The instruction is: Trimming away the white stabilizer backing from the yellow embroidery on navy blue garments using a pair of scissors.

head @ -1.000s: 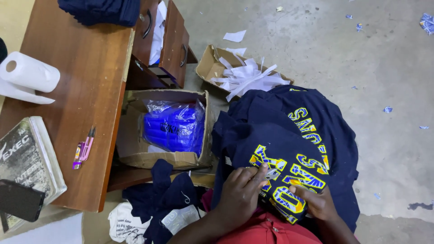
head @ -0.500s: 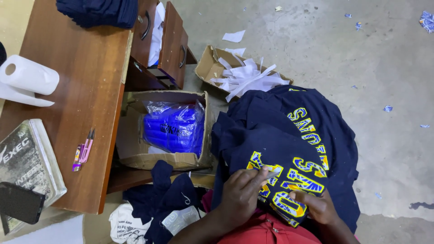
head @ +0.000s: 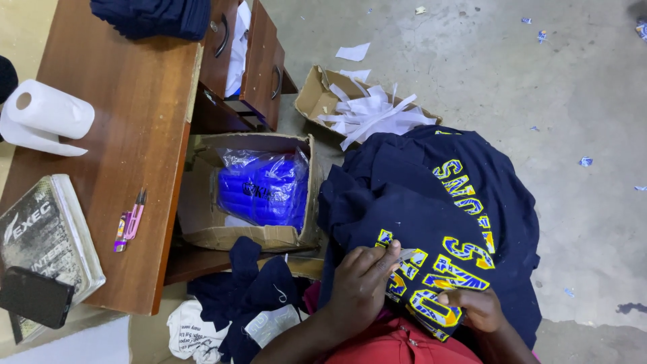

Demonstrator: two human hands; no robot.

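— Navy cotton fills the lap: a dark blue shirt [head: 431, 202] with yellow and blue block lettering is spread over the person's knees, well right of the wooden desk [head: 128, 155]. Where are the hands?

— Both sit at the near edge of the lettering. The left hand [head: 360, 286] lies on the cloth with its fingers [head: 377, 259] drawn together, pinching a thin pale strip [head: 406, 254] that pokes out from the fingertips onto the letters.

— And the other?

— The right hand [head: 475, 307] rests lower on the shirt, fingers curled together and pressing the fabric at the last letters. Whether it grips anything besides the cloth cannot be told.

— What surrounds them?

— Just left of the shirt stands an open cardboard box [head: 202, 222] holding a blue plastic-wrapped bundle [head: 263, 192]. Beyond the shirt, a smaller box [head: 313, 94] spills white paper strips [head: 374, 114]. Near the left elbow, more dark garments [head: 249, 296] lie heaped on the floor.

— And on the desk?

— A roll of white paper [head: 47, 111], pink thread snips [head: 131, 221], a book [head: 40, 236] with a black phone [head: 34, 296] lying on it, and folded navy cloth [head: 151, 17] at the far end. The desk drawers [head: 249, 54] hang open. Small scraps dot the concrete floor [head: 539, 81].
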